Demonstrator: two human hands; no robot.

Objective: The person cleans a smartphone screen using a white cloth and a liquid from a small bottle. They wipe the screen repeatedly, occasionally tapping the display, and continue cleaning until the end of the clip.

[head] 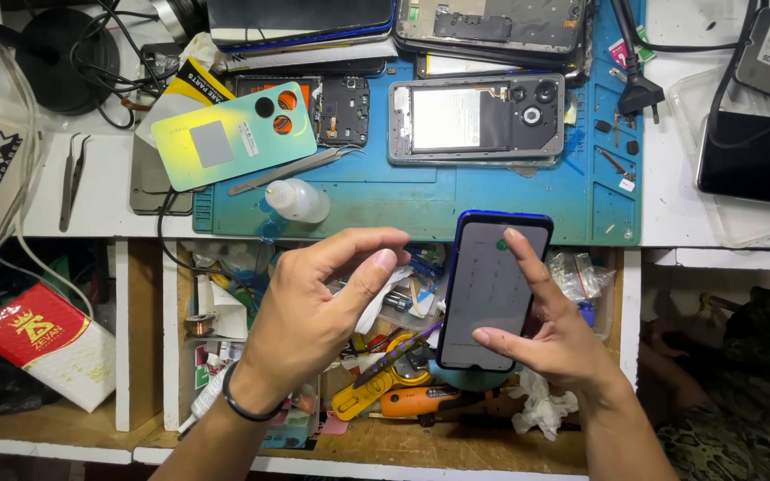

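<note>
The right hand (556,343) holds a blue-edged smartphone (495,289) upright over an open drawer, fingers curled behind its lower half, thumb across the bottom of the lit grey screen and forefinger laid up the right side of the glass. The left hand (318,307) holds nothing: it hangs just beside the phone at its 9 o'clock, half closed, thumb and forefinger nearly pinched with a small gap between them.

At the phone's 12 o'clock, on a blue repair mat (456,196), lies an opened handset (477,118) with its camera rings showing; at 10 o'clock are a green-yellow back cover (229,134) and a small clear dropper bottle (296,200). Tweezers (70,178) lie well apart at 9 o'clock.

The grip looks light, 1 hand only. If the fingers slacken, the phone could drop at 6 o'clock into the cluttered drawer (385,374) of tools and get scratched.
</note>
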